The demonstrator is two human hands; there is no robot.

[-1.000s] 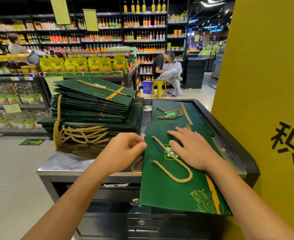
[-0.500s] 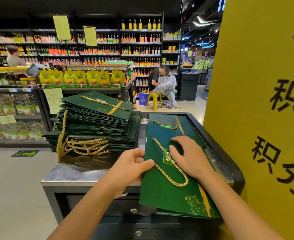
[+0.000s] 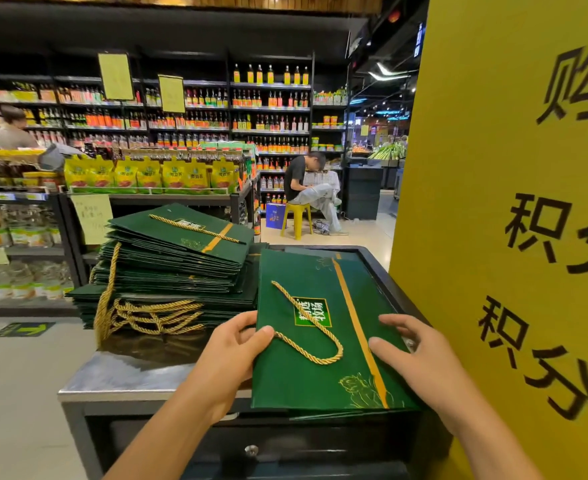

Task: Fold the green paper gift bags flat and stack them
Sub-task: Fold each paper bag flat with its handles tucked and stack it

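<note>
A flat dark green paper gift bag [image 3: 296, 379] with a twisted gold rope handle [image 3: 308, 329] is found at the right half of a steel-topped counter [image 3: 119, 374], and its near end reaches past the near edge. Its left edge is pinched by the left hand [image 3: 230, 355], the thumb on top and the fingers underneath. The right hand [image 3: 420, 358] is laid at the right edge with thumb and forefinger spread on the printed face, and no closed grip is seen there. Whether the bag is lifted or rests on other bags beneath cannot be told. The bag is judged to be light and rather stiff, like thin card. Its shape should be kept when it is carried by two opposite edges, but a crease may be made if only one corner is gripped. The coated face looks smooth, so sliding over other bags is to be expected, and the loose rope may catch. A tall stack of folded green bags [image 3: 174, 268] stands at the far left part of the counter, its upper bags tilted and its gold handles hanging toward the near edge. A yellow pillar with black characters [image 3: 510, 237] stands just beside the right edge. Behind, shop shelves of bottles [image 3: 188, 123] and a person on a yellow stool [image 3: 296, 216] are seen.
</note>
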